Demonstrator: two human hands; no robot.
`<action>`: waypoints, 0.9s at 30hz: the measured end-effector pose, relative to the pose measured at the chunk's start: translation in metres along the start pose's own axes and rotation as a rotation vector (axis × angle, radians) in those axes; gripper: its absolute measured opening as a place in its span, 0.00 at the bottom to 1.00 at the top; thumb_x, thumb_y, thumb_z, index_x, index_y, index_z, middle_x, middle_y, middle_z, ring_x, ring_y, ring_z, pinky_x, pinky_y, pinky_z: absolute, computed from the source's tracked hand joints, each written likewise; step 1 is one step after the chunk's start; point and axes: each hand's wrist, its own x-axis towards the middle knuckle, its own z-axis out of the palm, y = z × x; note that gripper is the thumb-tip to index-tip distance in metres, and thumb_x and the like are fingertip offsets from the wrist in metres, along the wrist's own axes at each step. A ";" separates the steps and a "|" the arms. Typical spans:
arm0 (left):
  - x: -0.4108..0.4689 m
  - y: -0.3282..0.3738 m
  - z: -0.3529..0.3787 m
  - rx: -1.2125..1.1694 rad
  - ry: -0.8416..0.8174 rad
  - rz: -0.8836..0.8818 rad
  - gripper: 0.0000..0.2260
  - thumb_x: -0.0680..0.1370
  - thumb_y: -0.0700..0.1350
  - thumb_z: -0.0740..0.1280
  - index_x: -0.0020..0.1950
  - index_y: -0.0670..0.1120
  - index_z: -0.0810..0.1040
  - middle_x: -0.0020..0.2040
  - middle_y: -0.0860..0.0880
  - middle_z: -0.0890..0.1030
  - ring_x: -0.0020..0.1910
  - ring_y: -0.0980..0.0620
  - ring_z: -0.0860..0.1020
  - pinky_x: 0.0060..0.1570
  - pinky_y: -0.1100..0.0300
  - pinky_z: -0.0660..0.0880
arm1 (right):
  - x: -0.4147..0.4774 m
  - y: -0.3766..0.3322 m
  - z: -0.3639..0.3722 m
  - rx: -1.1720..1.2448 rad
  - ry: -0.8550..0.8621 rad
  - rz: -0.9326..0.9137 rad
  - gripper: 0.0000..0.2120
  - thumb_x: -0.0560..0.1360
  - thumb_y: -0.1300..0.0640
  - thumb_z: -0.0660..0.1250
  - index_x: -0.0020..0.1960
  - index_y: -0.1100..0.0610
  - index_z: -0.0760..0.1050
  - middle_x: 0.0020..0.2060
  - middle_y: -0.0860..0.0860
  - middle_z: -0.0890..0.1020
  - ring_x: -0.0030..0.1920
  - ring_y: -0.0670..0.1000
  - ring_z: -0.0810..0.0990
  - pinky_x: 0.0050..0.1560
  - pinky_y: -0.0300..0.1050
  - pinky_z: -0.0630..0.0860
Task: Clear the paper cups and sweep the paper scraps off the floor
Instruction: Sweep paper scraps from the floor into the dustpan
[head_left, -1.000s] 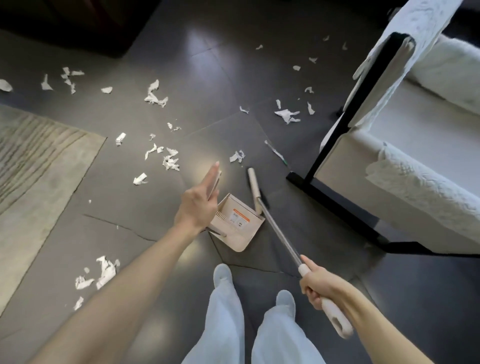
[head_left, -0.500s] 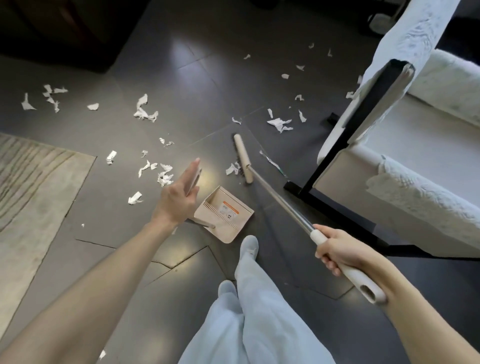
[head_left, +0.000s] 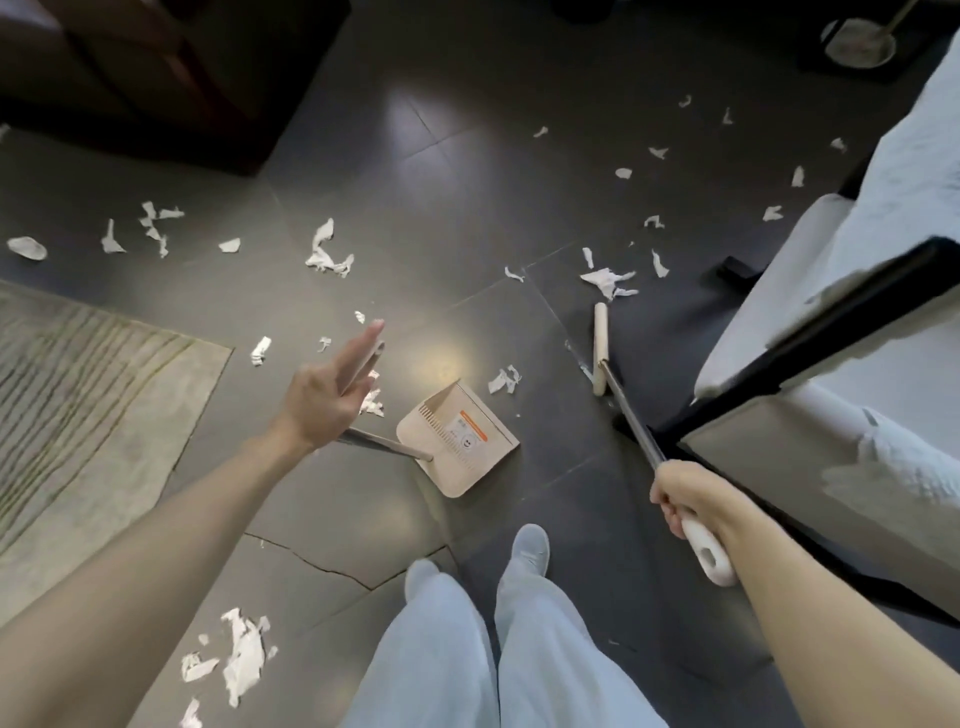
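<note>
White paper scraps lie all over the dark tiled floor: a clump (head_left: 327, 254) far left of centre, another (head_left: 605, 278) just beyond the broom head, one (head_left: 504, 379) by the dustpan, a pile (head_left: 241, 654) near my left leg. My left hand (head_left: 322, 400) holds the top of the beige dustpan's (head_left: 457, 441) long handle, fingers stretched along it. The pan sits low over the floor ahead of my feet. My right hand (head_left: 685, 493) grips the white end of the broom handle (head_left: 631, 421). The broom head (head_left: 601, 348) rests on the floor. No paper cups are visible.
A grey rug (head_left: 78, 389) covers the floor on the left. A white armchair with a black frame (head_left: 831, 312) stands close on the right, beside the broom. Dark furniture (head_left: 130, 67) fills the far left corner. A round lamp base (head_left: 860, 44) sits far right.
The broom head has swung away from the dustpan, outward to the right toward the scraps by the chair. My feet have stepped forward, and the dustpan has turned with my left hand.
</note>
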 end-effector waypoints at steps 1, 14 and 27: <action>0.005 0.000 -0.001 0.009 -0.004 0.001 0.36 0.76 0.35 0.65 0.70 0.68 0.56 0.60 0.77 0.68 0.61 0.66 0.73 0.59 0.75 0.67 | 0.002 -0.003 0.005 -0.032 0.011 0.000 0.11 0.73 0.67 0.55 0.55 0.61 0.67 0.26 0.54 0.70 0.22 0.49 0.66 0.25 0.38 0.65; 0.074 -0.019 -0.011 -0.172 -0.081 -0.012 0.31 0.76 0.34 0.64 0.73 0.60 0.64 0.63 0.63 0.72 0.64 0.60 0.73 0.66 0.63 0.66 | -0.070 -0.047 0.120 -0.253 -0.144 -0.009 0.37 0.75 0.66 0.55 0.78 0.43 0.48 0.46 0.53 0.73 0.27 0.49 0.72 0.25 0.38 0.71; 0.101 -0.042 -0.035 -0.188 -0.244 0.072 0.32 0.77 0.36 0.64 0.69 0.68 0.60 0.65 0.53 0.76 0.65 0.50 0.74 0.68 0.54 0.68 | -0.128 -0.068 0.114 -0.173 0.047 -0.027 0.38 0.73 0.64 0.54 0.78 0.42 0.47 0.34 0.56 0.78 0.24 0.51 0.73 0.27 0.41 0.73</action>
